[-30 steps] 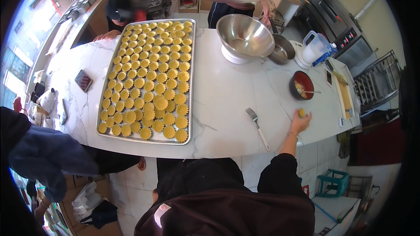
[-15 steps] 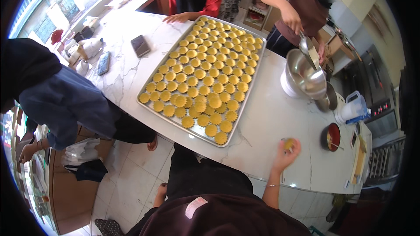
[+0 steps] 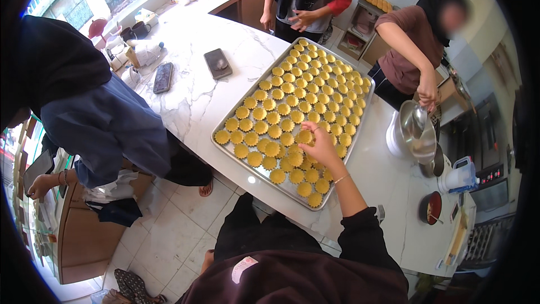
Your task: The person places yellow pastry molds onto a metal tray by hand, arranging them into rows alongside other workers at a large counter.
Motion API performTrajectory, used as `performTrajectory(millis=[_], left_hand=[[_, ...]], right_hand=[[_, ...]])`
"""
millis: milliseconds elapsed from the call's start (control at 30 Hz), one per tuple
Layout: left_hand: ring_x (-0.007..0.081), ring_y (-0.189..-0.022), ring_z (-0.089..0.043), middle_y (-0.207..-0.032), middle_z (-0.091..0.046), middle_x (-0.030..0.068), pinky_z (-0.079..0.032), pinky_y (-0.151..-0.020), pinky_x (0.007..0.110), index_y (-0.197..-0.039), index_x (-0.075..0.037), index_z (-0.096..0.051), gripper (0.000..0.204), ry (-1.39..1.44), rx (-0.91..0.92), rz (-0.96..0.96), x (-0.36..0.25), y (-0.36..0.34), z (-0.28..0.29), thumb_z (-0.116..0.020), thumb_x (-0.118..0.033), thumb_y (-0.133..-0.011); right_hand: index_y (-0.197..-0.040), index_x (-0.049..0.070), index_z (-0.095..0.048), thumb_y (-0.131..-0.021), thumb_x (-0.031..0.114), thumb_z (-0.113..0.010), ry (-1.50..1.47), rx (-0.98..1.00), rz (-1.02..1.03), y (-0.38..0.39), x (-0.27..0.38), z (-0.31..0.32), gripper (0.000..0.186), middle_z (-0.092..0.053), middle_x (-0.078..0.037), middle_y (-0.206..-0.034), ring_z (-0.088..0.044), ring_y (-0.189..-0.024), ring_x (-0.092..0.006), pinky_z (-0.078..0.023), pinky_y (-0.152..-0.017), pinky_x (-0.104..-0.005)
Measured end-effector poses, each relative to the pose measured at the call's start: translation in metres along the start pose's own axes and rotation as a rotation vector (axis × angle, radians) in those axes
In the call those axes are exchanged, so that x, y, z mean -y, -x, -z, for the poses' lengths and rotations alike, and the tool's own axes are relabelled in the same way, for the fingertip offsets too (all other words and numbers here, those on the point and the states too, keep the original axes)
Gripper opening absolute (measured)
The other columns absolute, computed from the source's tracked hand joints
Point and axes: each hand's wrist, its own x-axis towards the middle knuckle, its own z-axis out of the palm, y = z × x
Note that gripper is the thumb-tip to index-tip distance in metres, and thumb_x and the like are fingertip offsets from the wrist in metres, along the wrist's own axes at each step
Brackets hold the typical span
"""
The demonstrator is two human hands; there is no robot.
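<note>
A large metal tray [image 3: 226,149] lies on the table, covered with rows of small yellow fluted tart shells [image 3: 259,114]. Toward its near end, some shells sit on top of others. My right hand [image 3: 322,147] reaches over the tray with thumb and fingers curled around a tart shell [image 3: 304,137], among the others. My left hand [image 3: 208,260] hangs low beside my leg, mostly hidden by my clothes, so its fingers do not show.
Two phones [image 3: 218,63] rest on the marble table [image 3: 191,101]. A fork [image 3: 381,214] and a red-lined bowl [image 3: 431,208] are right of the tray. One co-worker's hand [image 3: 428,91] works over a steel mixing bowl [image 3: 413,138]; two other people stand at left and far side.
My right hand has moved left from beside the tray to over it, with a tart shell. The far person's hand has left the table edge, and my view has shifted.
</note>
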Motion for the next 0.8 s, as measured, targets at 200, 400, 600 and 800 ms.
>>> performTrajectory(millis=[200, 400, 600, 800], left_hand=[[0.0235, -0.087, -0.064, -0.094, -0.066, 0.0198, -0.051, -0.074, 0.034, -0.105, 0.007, -0.060, 0.048, 0.043, 0.000, 0.039, -0.015, -0.016, 0.039, -0.069, -0.031, -0.077], [0.0220, -0.084, -0.063, -0.095, -0.065, 0.0184, -0.051, -0.072, 0.034, -0.108, 0.007, -0.057, 0.047, 0.130, 0.009, -0.017, -0.073, -0.025, 0.073, -0.069, -0.028, -0.078], [0.0195, -0.075, -0.060, -0.094, -0.063, 0.0150, -0.050, -0.066, 0.033, -0.110, 0.005, -0.055, 0.045, 0.227, 0.043, -0.027, -0.106, -0.037, 0.087, -0.068, -0.024, -0.079], [0.0224, -0.083, -0.063, -0.095, -0.065, 0.0165, -0.051, -0.072, 0.034, -0.105, 0.006, -0.059, 0.045, 0.047, 0.038, -0.024, -0.102, -0.043, 0.086, -0.070, -0.028, -0.077]], right_hand=[[-0.121, 0.009, -0.050, -0.063, 0.016, -0.078, 0.130, 0.104, 0.004, -0.018, -0.009, -0.033, 0.065, -0.062, -0.008, -0.106, -0.050, -0.101, -0.0289, -0.041, -0.092, -0.0390], [-0.120, 0.010, -0.051, -0.059, 0.018, -0.080, 0.209, 0.126, -0.070, -0.017, -0.001, -0.031, 0.068, -0.062, -0.007, -0.106, -0.051, -0.100, -0.0294, -0.042, -0.092, -0.0392], [-0.120, 0.010, -0.052, -0.058, 0.021, -0.082, 0.316, 0.124, -0.062, -0.016, -0.006, -0.035, 0.069, -0.062, -0.006, -0.107, -0.052, -0.097, -0.0298, -0.043, -0.089, -0.0382], [-0.120, 0.009, -0.052, -0.059, 0.026, -0.082, 0.271, 0.119, -0.151, -0.014, 0.007, -0.028, 0.070, -0.062, -0.008, -0.108, -0.051, -0.098, -0.0293, -0.043, -0.089, -0.0379]])
